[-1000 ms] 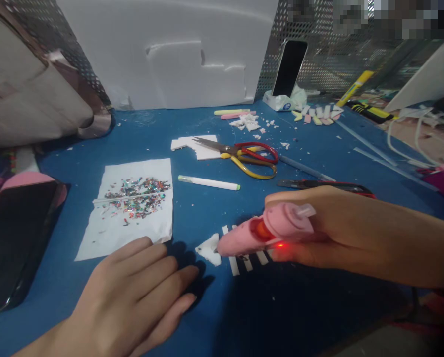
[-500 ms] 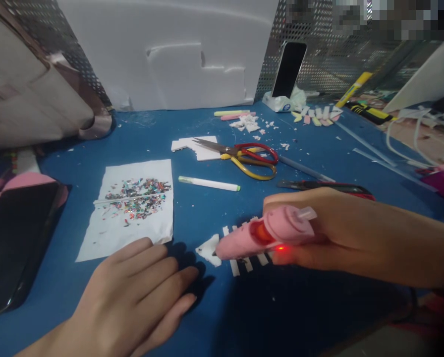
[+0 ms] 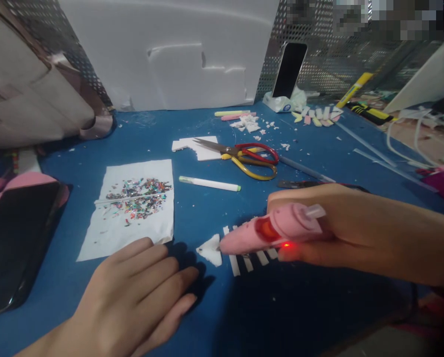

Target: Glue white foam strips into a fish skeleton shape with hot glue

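Observation:
My right hand (image 3: 311, 238) is wrapped round a pink hot glue gun (image 3: 259, 233). Its red light glows near my fingers, and a clear glue stick pokes out of its back end. The nozzle points left, at the right edge of a small white triangular foam piece (image 3: 210, 250). Under the gun lie several thin white strips (image 3: 249, 263) set side by side, partly hidden by it. My left hand (image 3: 133, 292) rests on the blue tabletop with loosely bent fingers and nothing in it, just left of the triangle.
White paper (image 3: 91, 248) with colourful glittery flakes lies left. Beyond are a white marker (image 3: 210, 184), scissors (image 3: 227, 150) on a foam offcut, and a cutter (image 3: 292, 184) partly behind my right hand. A dark phone (image 3: 21, 243) lies far left; another phone (image 3: 289, 69) stands at the back.
My right hand and the glue gun have shifted slightly right, so the nozzle is off the triangle's middle and at its edge. My left hand stays in place.

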`<state>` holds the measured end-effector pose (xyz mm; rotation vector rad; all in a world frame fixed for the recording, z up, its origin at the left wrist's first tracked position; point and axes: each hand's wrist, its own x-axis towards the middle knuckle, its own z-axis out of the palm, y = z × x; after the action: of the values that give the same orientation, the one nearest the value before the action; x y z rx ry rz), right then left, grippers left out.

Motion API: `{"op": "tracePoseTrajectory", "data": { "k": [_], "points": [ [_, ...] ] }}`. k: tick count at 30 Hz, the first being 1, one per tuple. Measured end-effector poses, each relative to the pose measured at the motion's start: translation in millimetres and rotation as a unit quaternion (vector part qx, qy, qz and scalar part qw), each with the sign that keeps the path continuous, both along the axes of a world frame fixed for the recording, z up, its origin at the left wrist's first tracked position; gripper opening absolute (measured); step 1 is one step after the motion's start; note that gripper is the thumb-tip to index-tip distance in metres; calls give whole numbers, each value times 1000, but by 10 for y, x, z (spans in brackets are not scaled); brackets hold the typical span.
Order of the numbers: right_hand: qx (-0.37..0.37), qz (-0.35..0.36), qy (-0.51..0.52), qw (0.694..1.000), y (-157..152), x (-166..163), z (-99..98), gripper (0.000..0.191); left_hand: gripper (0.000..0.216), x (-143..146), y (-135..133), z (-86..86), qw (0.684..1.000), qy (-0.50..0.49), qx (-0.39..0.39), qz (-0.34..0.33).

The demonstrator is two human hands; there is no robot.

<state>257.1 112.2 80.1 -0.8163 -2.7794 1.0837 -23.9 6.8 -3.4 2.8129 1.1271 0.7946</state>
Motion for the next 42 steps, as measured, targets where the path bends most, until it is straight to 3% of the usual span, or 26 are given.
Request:
{"op": "tracePoseTrajectory", "data": {
  "k": [8, 13, 18, 24, 37, 42],
  "points": [
    [5, 5, 6, 1000, 13, -11, 17, 3, 21, 3, 35, -12, 1000, -2, 21, -17],
    [19, 2, 30, 999, 18, 2, 43, 19, 21, 11, 26, 3, 1000, -1, 14, -5],
    [6, 24, 17, 1000, 42, -10, 43, 20, 21, 1, 42, -28, 999, -7, 15, -28],
    [-6, 25, 25, 999, 64, -23, 56, 30, 21, -5, 14, -9, 999, -23, -23, -6],
    [-13, 24, 29, 999, 63, -45, 35, 26, 19, -4, 60, 17, 999, -20, 7, -33],
    [-32, 30, 31, 999, 29, -28, 11, 15, 20, 1, 47, 40, 999, -24, 22, -30]
  ]
}}
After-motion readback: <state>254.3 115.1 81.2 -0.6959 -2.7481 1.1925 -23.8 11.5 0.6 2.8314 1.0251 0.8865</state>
